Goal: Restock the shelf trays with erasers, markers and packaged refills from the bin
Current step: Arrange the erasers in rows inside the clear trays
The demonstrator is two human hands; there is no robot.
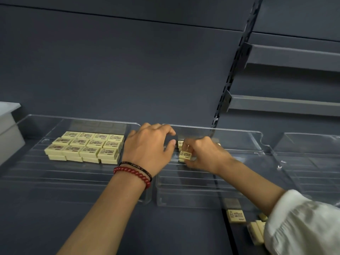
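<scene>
Two clear plastic trays sit side by side on the dark shelf. The left tray (pixel 55 173) holds several pale yellow erasers (pixel 86 147) stacked in neat rows. In the middle tray (pixel 239 144) my right hand (pixel 204 155) pinches a small stack of erasers (pixel 185 155) near the tray's back left corner; another eraser (pixel 180 143) lies just behind. My left hand (pixel 149 150) hovers over the gap between the two trays with fingers curled and holds nothing that I can see. Loose erasers (pixel 236 215) lie lower down at the right.
A third clear tray (pixel 312 144) stands at the far right. A grey box (pixel 8 122) sits at the left edge. Dark empty shelves (pixel 294 57) hang on the slotted upright at the upper right. The back wall is dark panel.
</scene>
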